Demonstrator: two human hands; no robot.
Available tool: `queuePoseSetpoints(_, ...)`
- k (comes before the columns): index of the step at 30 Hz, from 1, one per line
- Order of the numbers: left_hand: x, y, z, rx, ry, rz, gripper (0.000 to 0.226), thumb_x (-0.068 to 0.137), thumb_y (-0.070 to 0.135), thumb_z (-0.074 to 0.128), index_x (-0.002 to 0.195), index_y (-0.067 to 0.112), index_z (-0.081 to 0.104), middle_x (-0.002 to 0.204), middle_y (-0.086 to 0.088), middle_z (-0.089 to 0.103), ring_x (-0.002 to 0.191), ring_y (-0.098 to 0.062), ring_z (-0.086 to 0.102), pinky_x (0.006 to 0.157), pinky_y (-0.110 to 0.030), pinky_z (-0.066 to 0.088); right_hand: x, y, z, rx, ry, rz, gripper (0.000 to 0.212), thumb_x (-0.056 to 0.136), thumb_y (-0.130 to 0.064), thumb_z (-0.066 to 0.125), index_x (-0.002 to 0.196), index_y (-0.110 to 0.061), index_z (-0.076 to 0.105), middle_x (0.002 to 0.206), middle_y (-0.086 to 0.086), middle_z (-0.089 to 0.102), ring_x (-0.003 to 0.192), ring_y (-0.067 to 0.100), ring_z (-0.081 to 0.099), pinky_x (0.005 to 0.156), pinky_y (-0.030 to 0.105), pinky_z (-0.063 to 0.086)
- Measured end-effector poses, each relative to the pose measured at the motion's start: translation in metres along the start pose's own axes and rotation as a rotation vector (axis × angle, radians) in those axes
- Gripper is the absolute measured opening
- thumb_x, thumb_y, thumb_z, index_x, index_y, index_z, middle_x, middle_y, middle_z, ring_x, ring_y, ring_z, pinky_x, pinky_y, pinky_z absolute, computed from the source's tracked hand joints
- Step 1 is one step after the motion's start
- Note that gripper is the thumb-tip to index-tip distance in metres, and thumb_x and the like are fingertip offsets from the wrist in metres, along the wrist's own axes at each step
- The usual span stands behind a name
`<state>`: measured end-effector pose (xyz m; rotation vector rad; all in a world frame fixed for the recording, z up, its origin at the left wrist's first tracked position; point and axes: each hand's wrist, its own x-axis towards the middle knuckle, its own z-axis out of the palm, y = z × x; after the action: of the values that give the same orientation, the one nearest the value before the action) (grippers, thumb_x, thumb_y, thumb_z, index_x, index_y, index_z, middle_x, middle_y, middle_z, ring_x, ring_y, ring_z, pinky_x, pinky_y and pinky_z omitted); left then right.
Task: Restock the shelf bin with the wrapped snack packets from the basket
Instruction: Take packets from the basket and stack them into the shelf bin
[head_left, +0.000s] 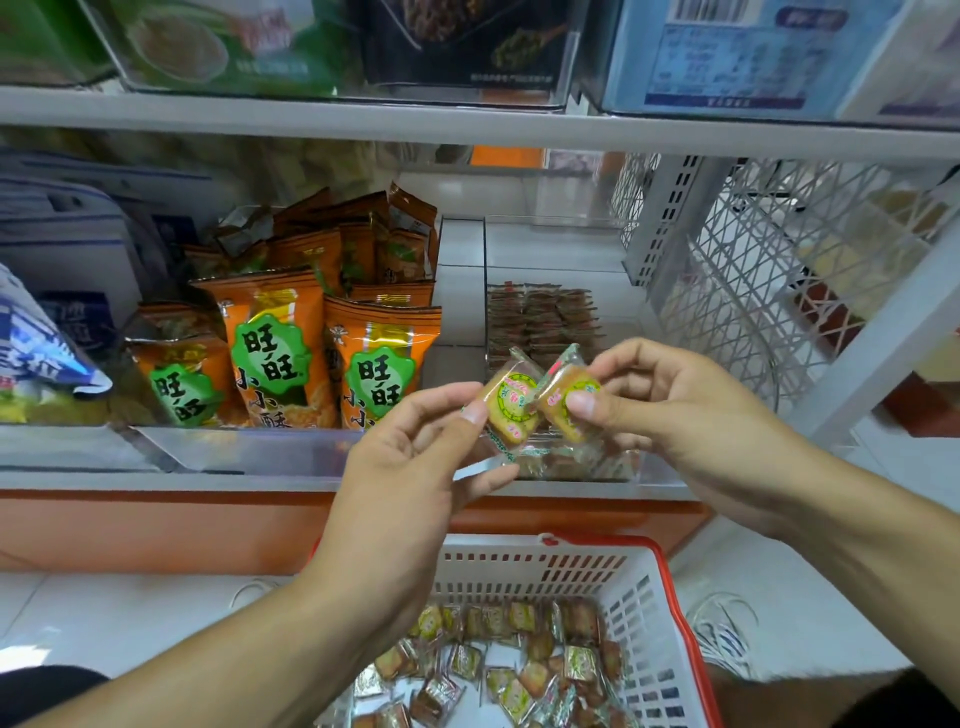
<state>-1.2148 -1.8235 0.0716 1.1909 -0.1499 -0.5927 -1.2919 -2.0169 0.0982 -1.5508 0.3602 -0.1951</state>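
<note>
**Light, crinkly packets held over the bin**

Each hand pinched one wrapped packet: the left hand (415, 457) its packet (508, 410), the right hand (670, 410) another (569, 402), just above the clear bin (644, 470). They looked light and slippery, probably brittle inside; gripping across the flat faces seemed safest. More lay in the basket (670, 623) below.

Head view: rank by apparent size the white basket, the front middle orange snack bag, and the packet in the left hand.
1. white basket, partly cut off
2. orange snack bag
3. packet pinched by the left hand

Two clear-wrapped snack packets (511, 402) held before the half-stocked clear shelf bin (644, 467).
</note>
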Motion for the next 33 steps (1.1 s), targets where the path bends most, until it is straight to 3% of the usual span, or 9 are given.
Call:
queuePoseSetpoints(3, 0.003, -0.002, -0.001, 0.012, 0.003, -0.002, 0.022, 0.084, 0.028, 0.070, 0.101, 0.015, 0.077, 0.097, -0.009, 0.077, 0.084, -0.011, 0.071, 0.070, -0.026, 0.061, 0.001, 0.001, 0.000, 0.007, -0.014, 0.025, 0.049, 0.061, -0.015, 0.082, 0.106, -0.009, 0.063, 0.087, 0.012, 0.068, 0.073, 0.018, 0.066, 0.066, 0.027, 0.054)
queuePoseSetpoints(8, 0.005, -0.007, -0.003, 0.275, -0.114, 0.031, 0.021, 0.082, 0.042, 0.069, 0.097, 0.033, 0.079, 0.098, 0.005, 0.079, 0.090, -0.006, 0.073, 0.069, -0.023, 0.059, -0.003, -0.008, -0.003, -0.498, -0.102, -0.152, 0.066, 0.059, -0.033, 0.086, 0.122, -0.034, 0.068, 0.101, -0.006, 0.068, 0.082, 0.006, 0.062, 0.082, 0.031, 0.057)
queuePoseSetpoints(13, 0.012, -0.008, 0.004, 0.238, -0.111, 0.069, 0.027, 0.080, 0.038, 0.074, 0.103, 0.024, 0.074, 0.094, -0.001, 0.079, 0.088, -0.015, 0.076, 0.072, -0.024, 0.060, 0.001, -0.009, -0.008, -0.728, -0.282, -0.181, 0.058, 0.075, -0.040, 0.080, 0.131, -0.036, 0.064, 0.108, -0.015, 0.069, 0.099, 0.002, 0.065, 0.091, 0.018, 0.049)
queuePoseSetpoints(15, 0.019, -0.007, 0.006, 0.299, -0.044, 0.207, 0.025, 0.086, 0.029, 0.076, 0.109, 0.024, 0.069, 0.099, 0.004, 0.077, 0.094, -0.011, 0.075, 0.077, -0.022, 0.059, 0.013, -0.012, -0.019, -0.611, -0.153, -0.154, 0.050, 0.079, -0.035, 0.079, 0.127, -0.037, 0.065, 0.112, -0.018, 0.073, 0.102, -0.001, 0.067, 0.092, 0.017, 0.052)
queuePoseSetpoints(18, 0.030, -0.009, 0.011, 0.605, 0.019, 0.475, 0.032, 0.090, 0.026, 0.076, 0.117, 0.034, 0.061, 0.121, 0.016, 0.065, 0.118, -0.001, 0.060, 0.100, -0.022, 0.048, 0.051, -0.004, -0.045, -0.454, 0.246, -0.091, 0.031, 0.083, -0.014, 0.080, 0.111, -0.021, 0.067, 0.094, -0.010, 0.076, 0.088, 0.005, 0.070, 0.074, 0.018, 0.055)
queuePoseSetpoints(21, 0.042, -0.013, 0.017, 0.915, 0.005, 0.547, 0.052, 0.088, 0.032, 0.075, 0.132, 0.039, 0.049, 0.151, 0.013, 0.038, 0.142, -0.001, 0.032, 0.118, -0.025, 0.025, 0.091, 0.017, -0.063, -0.593, 0.436, 0.030, 0.031, 0.087, -0.016, 0.074, 0.113, -0.007, 0.059, 0.100, 0.004, 0.070, 0.096, 0.019, 0.066, 0.081, 0.033, 0.055)
queuePoseSetpoints(25, 0.057, -0.023, 0.025, 1.146, -0.063, 0.467, 0.078, 0.088, 0.043, 0.072, 0.151, 0.039, 0.026, 0.167, 0.015, 0.003, 0.154, -0.008, 0.006, 0.115, -0.027, 0.009, 0.130, 0.039, -0.071, -0.702, 0.471, 0.113, 0.048, 0.094, -0.016, 0.064, 0.133, -0.003, 0.039, 0.124, 0.015, 0.059, 0.108, 0.030, 0.061, 0.074, 0.035, 0.050)
queuePoseSetpoints(29, 0.063, -0.030, 0.029, 1.186, -0.110, 0.429, 0.086, 0.089, 0.050, 0.069, 0.154, 0.043, 0.012, 0.163, 0.024, -0.006, 0.155, -0.016, 0.013, 0.118, -0.034, 0.027, 0.169, 0.051, -0.082, -0.858, 0.491, 0.163, 0.066, 0.099, -0.017, 0.056, 0.149, 0.007, 0.019, 0.139, 0.025, 0.050, 0.124, 0.038, 0.054, 0.088, 0.037, 0.047)
queuePoseSetpoints(33, 0.060, -0.030, 0.026, 1.209, -0.130, 0.405, 0.089, 0.089, 0.054, 0.067, 0.154, 0.045, 0.007, 0.164, 0.026, -0.011, 0.152, -0.018, 0.026, 0.114, -0.038, 0.037, 0.196, 0.061, -0.090, -0.877, 0.457, 0.229, 0.044, 0.097, -0.013, 0.058, 0.136, 0.003, 0.044, 0.130, 0.025, 0.057, 0.117, 0.037, 0.058, 0.087, 0.036, 0.048)
